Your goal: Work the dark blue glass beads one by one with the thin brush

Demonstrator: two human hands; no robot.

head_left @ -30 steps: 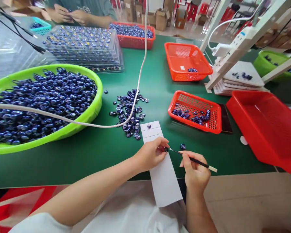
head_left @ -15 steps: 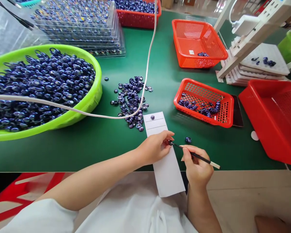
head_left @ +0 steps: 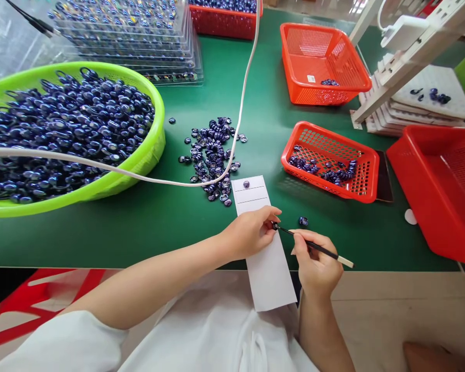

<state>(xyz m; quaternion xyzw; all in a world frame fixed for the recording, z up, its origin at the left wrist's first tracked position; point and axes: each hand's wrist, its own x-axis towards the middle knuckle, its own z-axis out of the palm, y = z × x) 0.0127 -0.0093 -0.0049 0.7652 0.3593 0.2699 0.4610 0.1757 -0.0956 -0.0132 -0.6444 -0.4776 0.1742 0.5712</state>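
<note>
My left hand (head_left: 251, 232) pinches a small dark shiny piece (head_left: 275, 226) between thumb and fingertips, above a white paper strip (head_left: 273, 281). In my right hand (head_left: 318, 261) is a thin black stick with a pale end (head_left: 327, 252), held like a pen. Its tip meets the dark piece at my left fingertips. One small dark blue piece (head_left: 246, 184) lies on the lined top of the paper. Another blue piece (head_left: 303, 221) sits on the green table just beyond my right hand. A loose pile of such pieces (head_left: 213, 150) lies past the paper.
A large green basket (head_left: 160, 129) full of dark blue rings stands at left. Red baskets (head_left: 287, 160) (head_left: 430, 222) are at right, an orange one (head_left: 294, 93) behind. A white cable (head_left: 170, 183) crosses the table. Stacked clear trays (head_left: 197, 77) stand at the back.
The stick's tip has moved left from just short of the dark piece to touching it. My head view has tilted down, so the co-worker's hands at the back are out of sight.
</note>
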